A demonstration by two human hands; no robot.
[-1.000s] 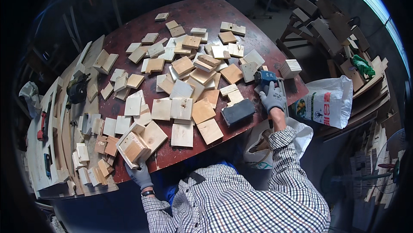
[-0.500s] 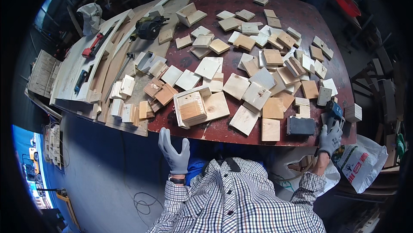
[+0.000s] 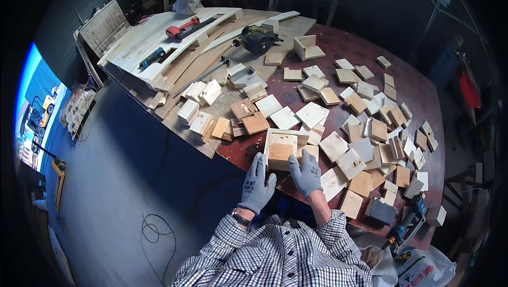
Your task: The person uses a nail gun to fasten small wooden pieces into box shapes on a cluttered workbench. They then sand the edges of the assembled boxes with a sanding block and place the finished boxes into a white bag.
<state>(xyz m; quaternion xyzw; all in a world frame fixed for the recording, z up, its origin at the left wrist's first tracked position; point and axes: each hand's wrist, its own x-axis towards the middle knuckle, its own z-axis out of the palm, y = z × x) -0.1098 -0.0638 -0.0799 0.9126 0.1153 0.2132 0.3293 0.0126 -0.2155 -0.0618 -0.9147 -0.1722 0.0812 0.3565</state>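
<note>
L hand [image 3: 256,185] is flanking wood assy [image 3: 282,152] at left, R hand [image 3: 306,175] at near right, prob. steadying it; L fingers extending, unclenched; R grip: can't tell.

I catch dark print on the left glove [image 3: 255,187] and right glove [image 3: 307,177], too small to read surely. Red lettering marks the white sack [image 3: 431,266].

A red table [image 3: 344,46] carries scattered wooden pieces [image 3: 350,164] and a blue tool [image 3: 418,206].
</note>
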